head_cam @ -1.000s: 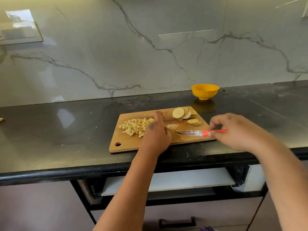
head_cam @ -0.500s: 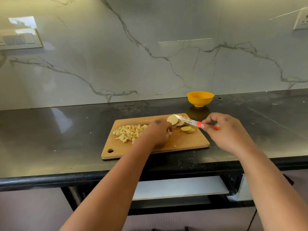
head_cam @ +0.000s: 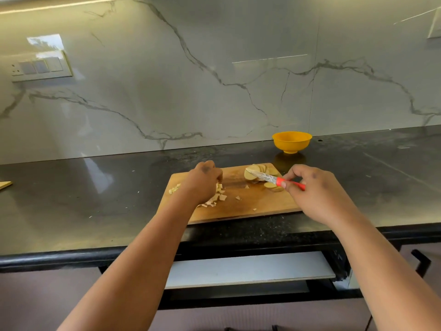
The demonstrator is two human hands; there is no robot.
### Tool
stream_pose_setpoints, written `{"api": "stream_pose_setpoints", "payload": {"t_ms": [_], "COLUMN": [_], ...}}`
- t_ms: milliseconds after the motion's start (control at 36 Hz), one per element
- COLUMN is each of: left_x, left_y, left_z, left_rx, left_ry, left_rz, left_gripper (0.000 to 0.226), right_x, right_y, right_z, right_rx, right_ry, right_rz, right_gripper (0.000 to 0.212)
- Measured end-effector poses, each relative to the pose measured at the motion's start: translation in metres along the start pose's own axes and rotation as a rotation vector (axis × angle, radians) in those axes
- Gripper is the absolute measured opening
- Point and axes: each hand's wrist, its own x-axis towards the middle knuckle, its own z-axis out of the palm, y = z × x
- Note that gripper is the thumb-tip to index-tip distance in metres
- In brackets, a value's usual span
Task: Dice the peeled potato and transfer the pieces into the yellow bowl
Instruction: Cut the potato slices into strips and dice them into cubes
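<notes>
The right hand [head_cam: 317, 192] pinches the red handle of the knife [head_cam: 274, 179], whose blade lies across the potato slices [head_cam: 256, 172] at the board's far right. The left hand [head_cam: 202, 182] rests, fingers curled downward, over the diced potato pieces [head_cam: 218, 195] on the cutting board [head_cam: 250, 201]; whether it grips any pieces cannot be told. The yellow bowl [head_cam: 291, 141] stands on the counter [head_cam: 95, 187] beyond the board's far right corner, apart from it.

Likely risks:
1. The light pinch on the handle may let the blade twist on a slice.
2. Loose pieces near the pile may scatter onto the counter if swept carelessly.
3. The slices are not yet diced; transferring now would leave the task incomplete.
</notes>
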Motion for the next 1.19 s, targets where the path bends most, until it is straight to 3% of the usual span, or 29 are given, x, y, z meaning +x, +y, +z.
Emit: {"api": "stream_pose_setpoints", "payload": {"t_ms": [194, 278, 333, 444, 611, 722, 861, 1028, 1111, 1194], "left_x": [0.003, 0.002, 0.002, 0.009, 0.006, -0.008, -0.018, -0.015, -0.014, -0.008], "left_y": [0.005, 0.016, 0.026, 0.040, 0.036, 0.024, 0.017, 0.010, 0.006, 0.005], "left_z": [-0.007, -0.008, -0.006, 0.009, 0.004, 0.000, 0.007, 0.006, -0.001, -0.009], "left_rx": [-0.082, -0.246, -0.311, -0.202, -0.285, -0.259, -0.172, 0.031, -0.051, -0.130], "left_ry": [-0.029, -0.036, -0.124, -0.288, -0.217, -0.199, -0.062, -0.038, 0.036, 0.045], "left_rz": [-0.082, 0.022, 0.118, 0.186, 0.206, 0.247, 0.272, 0.211, 0.197, 0.118], "left_gripper": [0.046, 0.034, 0.032, 0.047, 0.029, 0.021, 0.013, 0.015, 0.009, 0.027], "right_x": [0.001, 0.001, 0.001, 0.000, 0.001, 0.002, 0.000, -0.003, -0.003, -0.003], "right_y": [0.000, 0.000, 0.001, 0.001, 0.001, 0.001, 0.000, -0.007, -0.007, -0.006], "right_z": [0.002, 0.001, 0.000, 0.002, 0.001, 0.000, 0.006, 0.008, 0.003, -0.002], "right_rx": [-0.029, -0.037, -0.049, -0.064, -0.083, -0.086, -0.103, -0.106, -0.090, -0.071], "right_ry": [0.001, -0.005, -0.010, -0.014, -0.002, 0.007, -0.011, -0.026, 0.001, 0.033], "right_rz": [-0.006, -0.002, -0.002, 0.002, -0.003, -0.005, -0.003, -0.002, 0.000, 0.008], "right_gripper": [0.010, 0.010, 0.010, 0.009, 0.009, 0.007, 0.008, 0.007, 0.010, 0.011]}}
